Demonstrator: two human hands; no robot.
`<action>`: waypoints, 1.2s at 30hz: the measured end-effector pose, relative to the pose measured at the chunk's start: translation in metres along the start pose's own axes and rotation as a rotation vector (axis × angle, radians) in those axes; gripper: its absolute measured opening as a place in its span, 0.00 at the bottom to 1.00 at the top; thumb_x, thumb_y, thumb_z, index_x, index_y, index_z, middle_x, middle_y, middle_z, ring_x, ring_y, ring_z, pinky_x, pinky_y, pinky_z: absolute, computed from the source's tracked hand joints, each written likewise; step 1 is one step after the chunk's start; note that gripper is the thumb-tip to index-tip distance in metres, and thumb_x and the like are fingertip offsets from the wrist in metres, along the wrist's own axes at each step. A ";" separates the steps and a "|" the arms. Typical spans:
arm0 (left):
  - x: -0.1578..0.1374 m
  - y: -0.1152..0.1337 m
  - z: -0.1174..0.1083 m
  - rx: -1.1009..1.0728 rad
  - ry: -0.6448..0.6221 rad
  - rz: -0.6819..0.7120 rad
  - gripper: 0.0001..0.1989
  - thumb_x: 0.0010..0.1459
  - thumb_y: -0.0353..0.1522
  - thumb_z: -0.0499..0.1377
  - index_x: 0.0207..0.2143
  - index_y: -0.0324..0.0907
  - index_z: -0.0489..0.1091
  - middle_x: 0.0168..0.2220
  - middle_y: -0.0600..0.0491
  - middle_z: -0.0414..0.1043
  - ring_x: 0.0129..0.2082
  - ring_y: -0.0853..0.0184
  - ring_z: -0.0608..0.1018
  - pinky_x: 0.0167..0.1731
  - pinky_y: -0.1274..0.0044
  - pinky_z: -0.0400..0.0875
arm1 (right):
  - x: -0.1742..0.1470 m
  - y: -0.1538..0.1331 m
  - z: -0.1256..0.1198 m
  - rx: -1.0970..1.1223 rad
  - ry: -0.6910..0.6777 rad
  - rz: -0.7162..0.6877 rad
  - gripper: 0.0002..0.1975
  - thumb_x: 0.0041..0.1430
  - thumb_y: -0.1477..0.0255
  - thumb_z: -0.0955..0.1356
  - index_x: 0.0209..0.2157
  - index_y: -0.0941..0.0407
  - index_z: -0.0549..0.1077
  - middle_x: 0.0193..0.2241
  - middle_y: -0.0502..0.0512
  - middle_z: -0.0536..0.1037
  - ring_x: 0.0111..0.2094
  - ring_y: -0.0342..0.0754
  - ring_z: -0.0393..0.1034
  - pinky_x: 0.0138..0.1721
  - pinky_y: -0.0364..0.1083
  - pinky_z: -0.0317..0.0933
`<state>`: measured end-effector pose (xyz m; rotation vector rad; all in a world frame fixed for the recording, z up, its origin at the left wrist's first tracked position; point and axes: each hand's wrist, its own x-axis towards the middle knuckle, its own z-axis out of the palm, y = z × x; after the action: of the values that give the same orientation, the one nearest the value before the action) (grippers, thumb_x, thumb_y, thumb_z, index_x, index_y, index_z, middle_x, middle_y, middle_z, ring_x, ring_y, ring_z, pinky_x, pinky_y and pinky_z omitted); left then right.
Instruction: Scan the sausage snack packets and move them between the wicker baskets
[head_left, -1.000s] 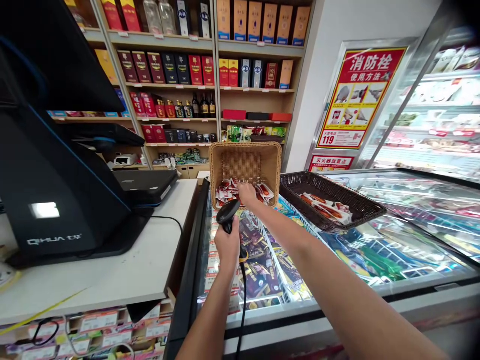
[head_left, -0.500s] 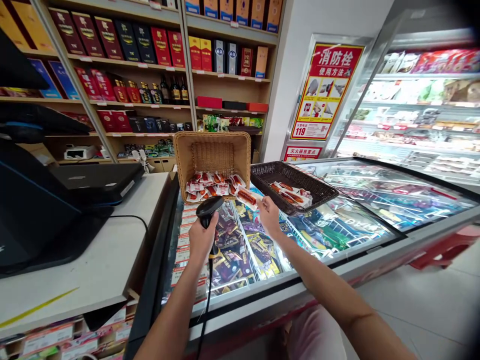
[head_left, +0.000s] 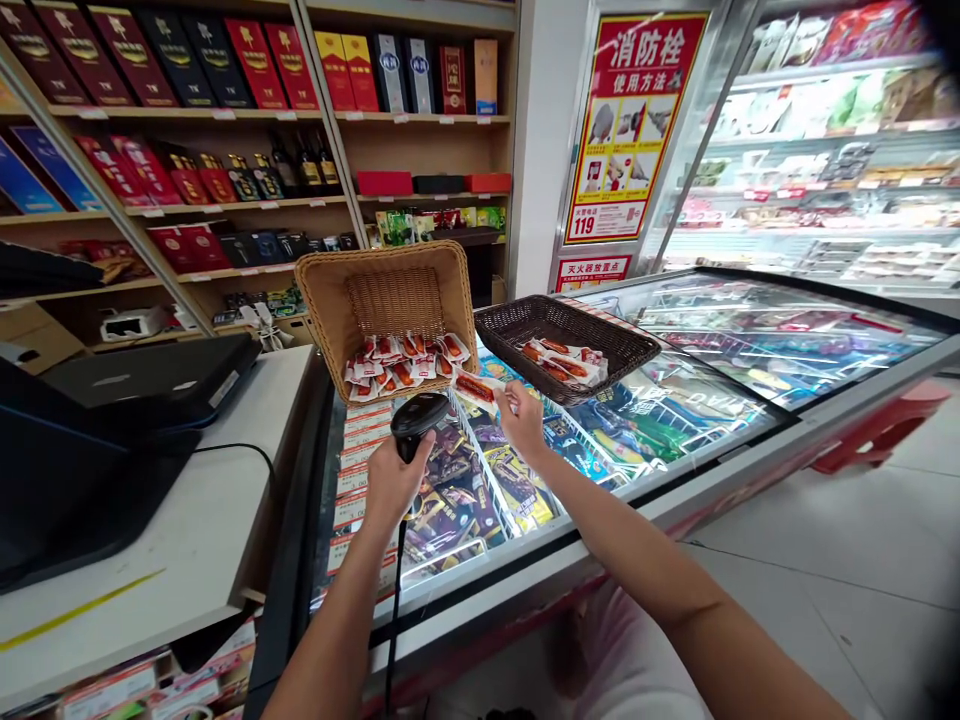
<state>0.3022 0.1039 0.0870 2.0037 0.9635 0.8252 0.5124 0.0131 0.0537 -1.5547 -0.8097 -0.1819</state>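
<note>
My left hand (head_left: 395,482) is wrapped round the handle of a black barcode scanner (head_left: 418,413), whose cord hangs down over the freezer edge. Between the fingertips of my right hand (head_left: 521,420) is one end of a packaged sausage (head_left: 476,388), in a clear and white wrapper. It is held above the freezer glass, just right of the scanner head. Behind it, a tan wicker basket (head_left: 390,262) lies tipped towards me with several packaged sausages (head_left: 401,372) inside. To the right, a dark brown wicker tray (head_left: 622,350) holds a few more packaged sausages (head_left: 568,365).
Under my hands is a glass-topped chest freezer (head_left: 720,400) full of frozen packs. A white counter (head_left: 142,545) with a dark checkout machine (head_left: 67,450) stands at the left. Shelves of boxes (head_left: 172,60) line the back. A red stool (head_left: 881,425) is at the right.
The view has tilted down and shifted, so the shelves and baskets appear higher and further left. Both hands keep their holds, with the sausage now slightly nearer the scanner head.
</note>
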 end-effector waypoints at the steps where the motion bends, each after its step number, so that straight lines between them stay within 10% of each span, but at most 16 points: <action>1: -0.001 0.001 0.000 -0.001 -0.008 0.000 0.26 0.55 0.58 0.59 0.25 0.46 0.65 0.18 0.51 0.74 0.18 0.61 0.77 0.22 0.74 0.66 | 0.000 0.000 0.000 -0.004 -0.002 -0.005 0.18 0.64 0.52 0.63 0.30 0.51 0.65 0.27 0.53 0.76 0.30 0.50 0.71 0.38 0.50 0.67; 36: -0.004 0.007 -0.001 -0.035 -0.078 -0.044 0.27 0.54 0.59 0.59 0.26 0.46 0.66 0.17 0.51 0.73 0.16 0.60 0.76 0.21 0.73 0.67 | 0.001 -0.002 -0.002 -0.050 0.023 -0.053 0.19 0.66 0.53 0.62 0.30 0.52 0.67 0.26 0.53 0.77 0.31 0.51 0.72 0.36 0.48 0.64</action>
<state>0.3012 0.0977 0.0926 1.9633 0.9392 0.7292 0.5120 0.0117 0.0561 -1.5759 -0.8345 -0.2593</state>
